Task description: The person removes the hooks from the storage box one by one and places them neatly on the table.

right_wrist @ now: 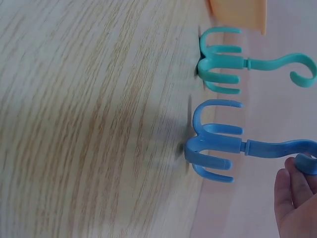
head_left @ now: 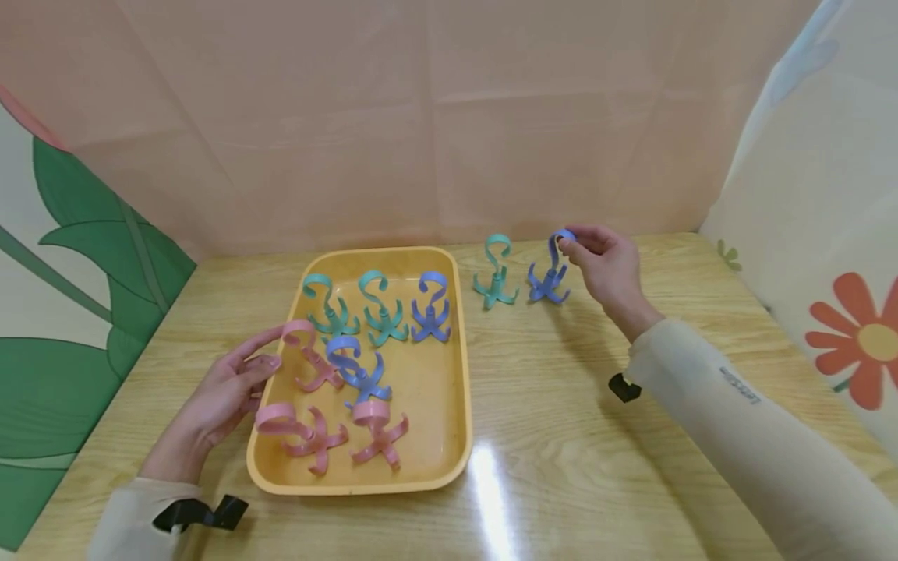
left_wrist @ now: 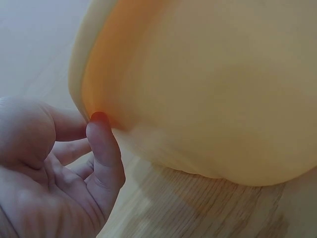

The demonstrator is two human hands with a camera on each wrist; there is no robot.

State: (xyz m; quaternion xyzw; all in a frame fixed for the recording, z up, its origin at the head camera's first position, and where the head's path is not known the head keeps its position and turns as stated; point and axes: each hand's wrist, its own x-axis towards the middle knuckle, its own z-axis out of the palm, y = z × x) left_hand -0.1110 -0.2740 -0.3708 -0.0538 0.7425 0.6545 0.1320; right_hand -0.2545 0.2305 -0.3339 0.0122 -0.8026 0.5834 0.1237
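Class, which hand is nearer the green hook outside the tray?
Right. The right hand pinches the blue hook just beside the green hook; the left hand is across the tray, at its left rim.

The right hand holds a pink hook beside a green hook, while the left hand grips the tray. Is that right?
No, the right hand holds a blue hook, not a pink one, as the head view shows. The rest stands: a green hook is beside it, and the left hand grips the tray.
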